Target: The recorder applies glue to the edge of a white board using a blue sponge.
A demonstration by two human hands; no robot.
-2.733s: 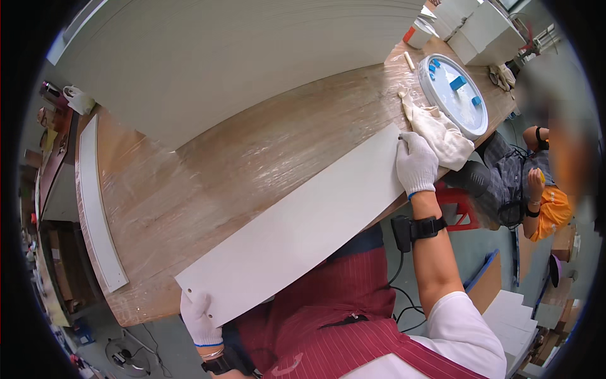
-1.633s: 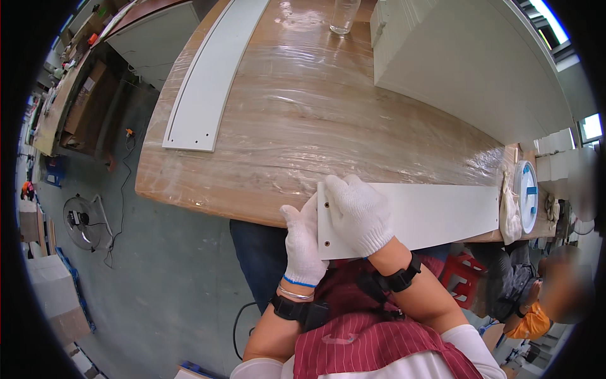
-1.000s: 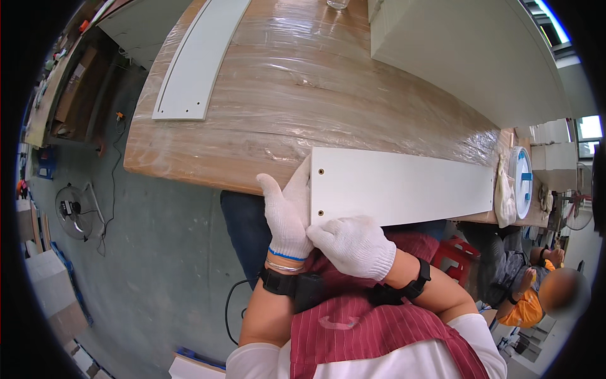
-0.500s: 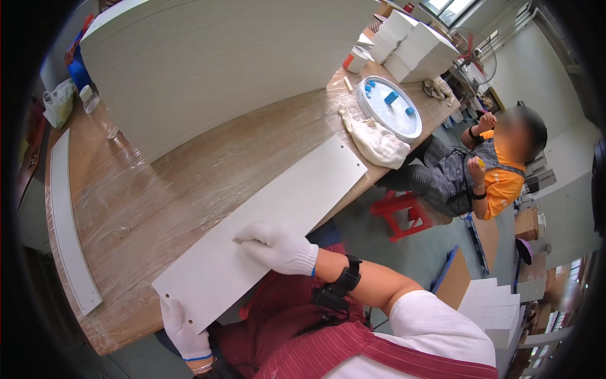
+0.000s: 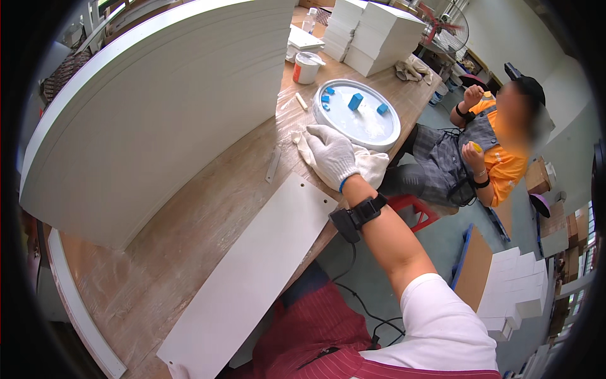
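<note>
A long white board (image 5: 246, 278) with small holes at its ends lies slantwise along the table's near edge. My left hand (image 5: 179, 371), in a white knit glove, is at its near end; only part shows at the lower edge, the thumb over the board and the other fingers hidden. My right hand (image 5: 329, 151), also gloved, is closed on a crumpled off-white cloth (image 5: 371, 165) beyond the board's far end. Against that cloth sits a round white lid (image 5: 379, 138) holding several blue blocks. A thin flat greyish strip (image 5: 273, 164) lies left of the cloth.
A tall stack of white panels (image 5: 164, 120) fills the table's far left. Another white strip (image 5: 82, 309) lies along the left edge. Behind the lid stand a white tub (image 5: 306, 67) and stacked white boards (image 5: 385, 38). A person (image 5: 499, 139) in orange sits at right.
My right hand has moved from the middle of the board forward and right to the cloth. The flat strip now shows on the table. My view has shifted; less of my left hand shows.
</note>
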